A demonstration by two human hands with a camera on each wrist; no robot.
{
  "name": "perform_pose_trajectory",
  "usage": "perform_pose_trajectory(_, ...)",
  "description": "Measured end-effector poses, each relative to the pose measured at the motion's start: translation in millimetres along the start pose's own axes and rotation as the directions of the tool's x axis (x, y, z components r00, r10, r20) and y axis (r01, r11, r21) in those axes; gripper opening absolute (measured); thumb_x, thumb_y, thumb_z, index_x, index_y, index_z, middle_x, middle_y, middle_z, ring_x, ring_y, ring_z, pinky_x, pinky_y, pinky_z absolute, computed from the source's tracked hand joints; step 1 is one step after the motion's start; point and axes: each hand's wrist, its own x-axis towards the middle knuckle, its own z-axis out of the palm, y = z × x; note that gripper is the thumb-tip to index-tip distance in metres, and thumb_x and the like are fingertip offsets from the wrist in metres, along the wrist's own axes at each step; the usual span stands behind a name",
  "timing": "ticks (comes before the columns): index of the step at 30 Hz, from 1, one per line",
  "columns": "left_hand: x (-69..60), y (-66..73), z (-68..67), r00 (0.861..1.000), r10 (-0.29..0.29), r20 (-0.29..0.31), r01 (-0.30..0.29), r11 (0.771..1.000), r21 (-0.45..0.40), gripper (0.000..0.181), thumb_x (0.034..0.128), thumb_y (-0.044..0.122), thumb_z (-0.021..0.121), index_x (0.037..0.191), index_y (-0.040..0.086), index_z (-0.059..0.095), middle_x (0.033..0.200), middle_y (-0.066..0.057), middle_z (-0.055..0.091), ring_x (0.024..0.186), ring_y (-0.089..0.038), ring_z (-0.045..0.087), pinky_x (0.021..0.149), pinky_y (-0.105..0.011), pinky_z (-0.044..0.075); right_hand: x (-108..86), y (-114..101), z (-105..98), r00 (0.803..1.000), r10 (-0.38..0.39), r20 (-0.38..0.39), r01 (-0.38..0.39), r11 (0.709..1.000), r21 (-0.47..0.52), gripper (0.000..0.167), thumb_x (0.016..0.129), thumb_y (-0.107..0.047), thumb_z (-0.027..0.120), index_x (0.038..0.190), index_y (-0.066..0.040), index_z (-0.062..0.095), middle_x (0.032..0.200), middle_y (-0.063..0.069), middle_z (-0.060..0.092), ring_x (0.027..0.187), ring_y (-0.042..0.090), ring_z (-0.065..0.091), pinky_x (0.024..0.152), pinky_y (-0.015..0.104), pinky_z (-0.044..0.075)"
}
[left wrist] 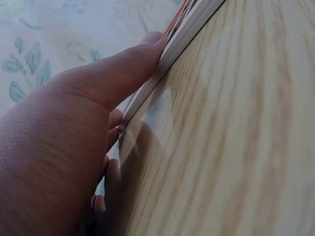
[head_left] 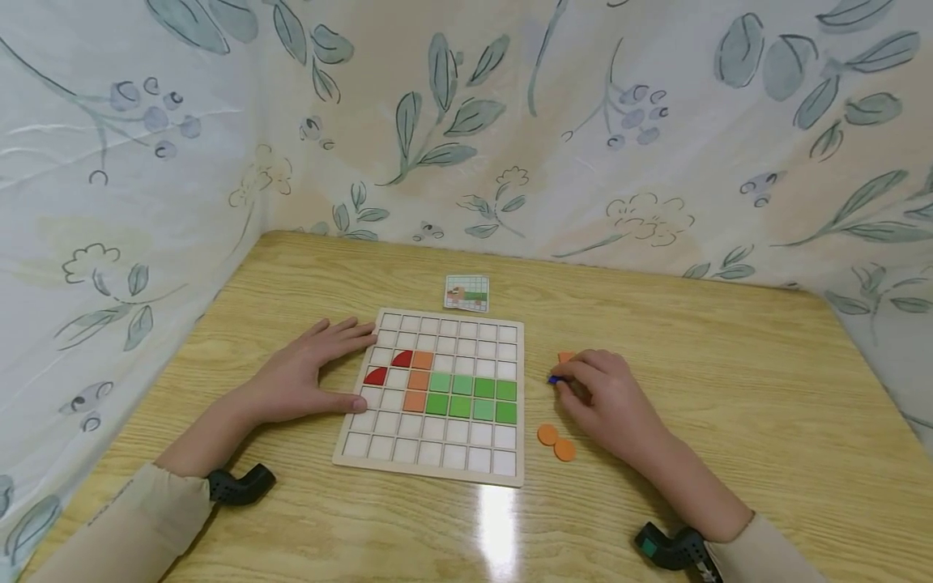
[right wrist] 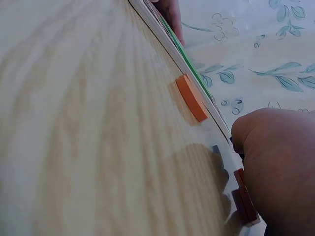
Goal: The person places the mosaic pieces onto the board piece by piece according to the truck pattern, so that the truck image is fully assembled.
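A wooden grid board (head_left: 430,476) lies on the table with red, orange and green tiles set in its cells. My left hand (head_left: 306,376) rests at the board's left edge, fingers spread and thumb on the rim; the left wrist view shows the thumb (left wrist: 133,61) against that edge. To the right of the board, my right hand (head_left: 608,401) pinches a small dark blue piece (head_left: 555,380) between thumb and fingertips, just above the table. An orange piece (head_left: 565,356) lies partly hidden behind those fingers. Two orange round pieces (head_left: 547,435) lie nearer me, beside the board.
A small picture card (head_left: 467,293) with a grid drawing lies behind the board. The wood-grain table (head_left: 729,389) runs back to a leaf-patterned cloth (head_left: 554,162) hanging behind and at the left. In the right wrist view, orange pieces (right wrist: 192,98) lie near the board's edge.
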Motion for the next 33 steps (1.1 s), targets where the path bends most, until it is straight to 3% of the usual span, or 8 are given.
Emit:
perform_pose_trajectory(12, 0.0, -1.2, 2.2, 1.0, 0.015, -0.011, -0.015, 1.0, 0.002, 0.099, 0.0861, 0.066, 0.086, 0.167, 0.022, 0.049, 0.174, 0.001, 0.04, 0.165, -0.031, 0.026, 0.136, -0.052, 0.009, 11.2, -12.5, 12.2, 1.0, -0.02, -0.012, 0.021, 0.998, 0.066, 0.015, 0.088, 0.0, 0.082, 0.102, -0.007, 0.083, 0.097, 0.0, 0.073, 0.087, 0.018, 0.064, 0.081, 0.043, 0.053)
perform_pose_trajectory(20, -0.9, 0.2, 1.3, 1.0, -0.005, -0.008, 0.005, 1.0, -0.008, 0.099, 0.0862, 0.066, 0.086, 0.167, 0.023, 0.049, 0.175, 0.003, 0.039, 0.166, -0.03, 0.025, 0.136, -0.053, 0.009, 27.2, -28.7, 21.8, 1.0, -0.015, 0.007, 0.015, 0.996, 0.082, 0.016, 0.093, -0.004, 0.082, 0.108, -0.003, 0.083, 0.101, 0.004, 0.073, 0.091, 0.023, 0.064, 0.083, 0.042, 0.054)
perform_pose_trajectory(33, -0.2, 1.0, 2.2, 1.0, 0.003, -0.005, -0.003, 1.0, -0.006, 0.098, 0.0867, 0.066, 0.086, 0.167, 0.022, 0.049, 0.175, 0.001, 0.039, 0.166, -0.03, 0.025, 0.136, -0.052, 0.009, 43.1, -47.2, 37.7, 1.0, 0.003, 0.029, -0.006, 0.991, 0.13, 0.013, 0.096, -0.008, 0.079, 0.108, -0.008, 0.083, 0.102, 0.0, 0.075, 0.093, 0.02, 0.064, 0.087, 0.042, 0.055)
